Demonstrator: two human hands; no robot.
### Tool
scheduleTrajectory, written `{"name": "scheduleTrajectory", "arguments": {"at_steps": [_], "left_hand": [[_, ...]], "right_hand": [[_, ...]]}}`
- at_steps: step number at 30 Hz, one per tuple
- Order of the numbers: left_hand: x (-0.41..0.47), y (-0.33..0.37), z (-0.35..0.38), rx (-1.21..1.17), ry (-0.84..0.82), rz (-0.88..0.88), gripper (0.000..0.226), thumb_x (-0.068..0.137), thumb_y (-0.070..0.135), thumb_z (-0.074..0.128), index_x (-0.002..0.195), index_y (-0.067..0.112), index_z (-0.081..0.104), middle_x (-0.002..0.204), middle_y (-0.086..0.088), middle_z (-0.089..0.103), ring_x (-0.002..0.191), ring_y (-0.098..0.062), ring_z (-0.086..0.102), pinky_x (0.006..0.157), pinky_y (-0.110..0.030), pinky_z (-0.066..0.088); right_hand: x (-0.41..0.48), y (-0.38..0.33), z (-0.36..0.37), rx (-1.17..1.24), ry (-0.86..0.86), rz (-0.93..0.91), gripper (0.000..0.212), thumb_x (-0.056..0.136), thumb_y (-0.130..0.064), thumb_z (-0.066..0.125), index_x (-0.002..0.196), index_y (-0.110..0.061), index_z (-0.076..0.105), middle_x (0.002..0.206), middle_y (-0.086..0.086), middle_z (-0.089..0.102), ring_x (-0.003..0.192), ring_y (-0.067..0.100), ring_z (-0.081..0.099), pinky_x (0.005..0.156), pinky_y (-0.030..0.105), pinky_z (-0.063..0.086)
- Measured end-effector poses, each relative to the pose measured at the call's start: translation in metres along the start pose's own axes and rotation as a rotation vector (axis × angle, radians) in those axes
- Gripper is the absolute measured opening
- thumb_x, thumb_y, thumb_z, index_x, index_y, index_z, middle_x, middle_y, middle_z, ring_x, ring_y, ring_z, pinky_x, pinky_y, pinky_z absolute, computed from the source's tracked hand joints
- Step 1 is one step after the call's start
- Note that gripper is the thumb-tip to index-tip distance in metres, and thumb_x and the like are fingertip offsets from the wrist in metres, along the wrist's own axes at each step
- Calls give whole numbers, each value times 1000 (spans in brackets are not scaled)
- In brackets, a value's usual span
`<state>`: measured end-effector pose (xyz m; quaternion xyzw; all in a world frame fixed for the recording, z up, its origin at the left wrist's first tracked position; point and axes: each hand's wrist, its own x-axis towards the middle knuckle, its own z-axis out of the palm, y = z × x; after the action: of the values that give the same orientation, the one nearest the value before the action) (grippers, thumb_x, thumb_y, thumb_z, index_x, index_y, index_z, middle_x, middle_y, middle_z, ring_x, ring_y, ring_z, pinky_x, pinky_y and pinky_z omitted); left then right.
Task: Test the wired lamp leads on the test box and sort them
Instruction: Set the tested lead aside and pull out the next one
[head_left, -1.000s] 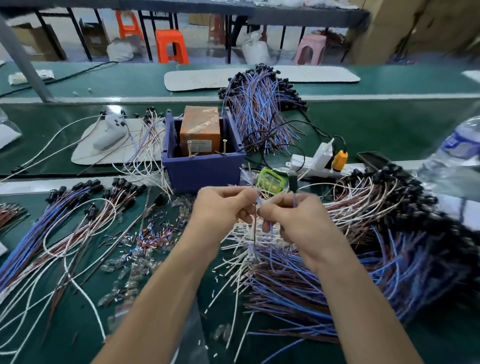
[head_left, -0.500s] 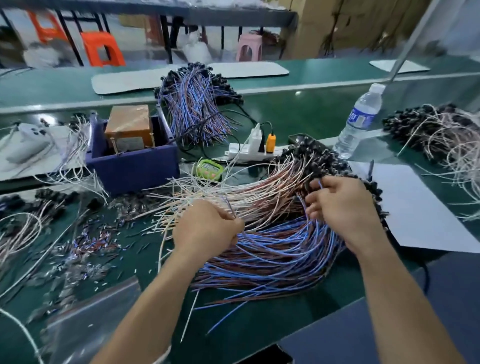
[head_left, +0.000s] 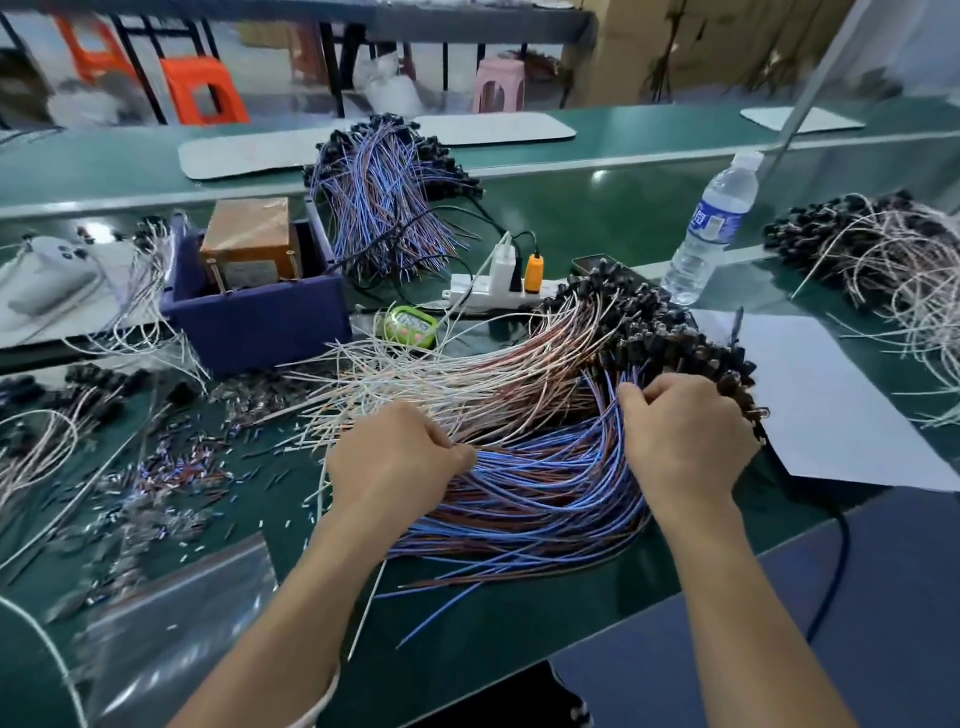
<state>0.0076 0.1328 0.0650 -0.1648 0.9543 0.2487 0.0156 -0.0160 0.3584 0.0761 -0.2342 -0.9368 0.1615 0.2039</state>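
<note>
A big fan of lamp leads lies on the green bench: blue and brown wires in front, white and brown ones behind, black lamp holders at the right end. My left hand is curled, pinching wires at the left side of the fan. My right hand grips blue wires near the black holders. The test box, a dark blue bin holding an orange-brown transformer with two upright pins, stands at the back left, away from both hands.
Behind the bin lies a second blue-and-brown bundle. A power strip, a green timer and a water bottle stand behind the fan. White paper lies right, white leads far right, sorted leads and wire scraps left.
My hands dropped from holding one lead up before the test box onto the big fan. The right hand went right to the holder end; my view swung right.
</note>
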Motion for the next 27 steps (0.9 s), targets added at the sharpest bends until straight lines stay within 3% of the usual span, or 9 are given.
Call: {"name": "scheduleTrajectory", "arguments": {"at_steps": [3,7,12,16,20,22,24,27], "left_hand": [[0,-9,-10,-28,101,-17,37,74,67,77,59,33,70,50,15,62,59,-7,60,54,-22,37],[2,-25,-27,-82,153,-65,34,69,69,76,62,37,71,51,16,62,62,-6,59,57,-25,37],[3,-49,-41,-102,162,-114,34,67,71,78,64,38,72,59,16,64,66,-10,61,60,-27,40],[3,-71,-48,-203,161,-185,32,66,70,80,62,39,72,58,17,65,69,-11,64,66,-29,45],[5,-105,-63,-325,245,-257,23,69,62,82,60,44,71,54,23,64,63,-3,62,58,-25,43],[4,-128,-71,-379,337,-271,6,75,48,81,75,45,77,57,26,65,58,0,62,55,-23,44],[2,-152,-78,-432,458,-290,19,83,33,78,100,38,80,63,17,70,53,-1,62,56,-23,48],[-1,-190,-87,-365,565,-334,40,88,16,74,124,34,73,91,7,78,67,-9,68,69,-23,56]], "right_hand": [[-15,-11,4,73,64,-6,41,87,-48,75,60,-22,57,46,-13,33,50,24,41,52,24,21],[-28,-22,10,145,41,-39,37,90,-39,75,67,-17,54,51,-5,47,56,28,50,59,30,33],[-63,-49,9,242,9,-193,41,87,-31,76,63,-17,47,49,-9,47,52,28,47,56,28,28],[-108,-95,16,432,-149,-383,39,85,-30,74,61,-21,44,46,-10,41,45,12,38,48,25,20],[-142,-149,30,464,-339,-568,36,88,-37,68,65,-22,45,56,-8,49,57,20,50,56,31,29],[-155,-178,38,462,-407,-611,31,89,-38,66,68,-22,49,62,-7,52,64,24,48,60,32,29],[-167,-206,48,469,-502,-658,25,90,-38,64,73,-22,56,67,-5,61,68,25,53,62,31,32],[-183,-246,68,467,-666,-746,9,90,-29,64,91,-23,71,85,1,74,81,27,66,67,31,43]]}}
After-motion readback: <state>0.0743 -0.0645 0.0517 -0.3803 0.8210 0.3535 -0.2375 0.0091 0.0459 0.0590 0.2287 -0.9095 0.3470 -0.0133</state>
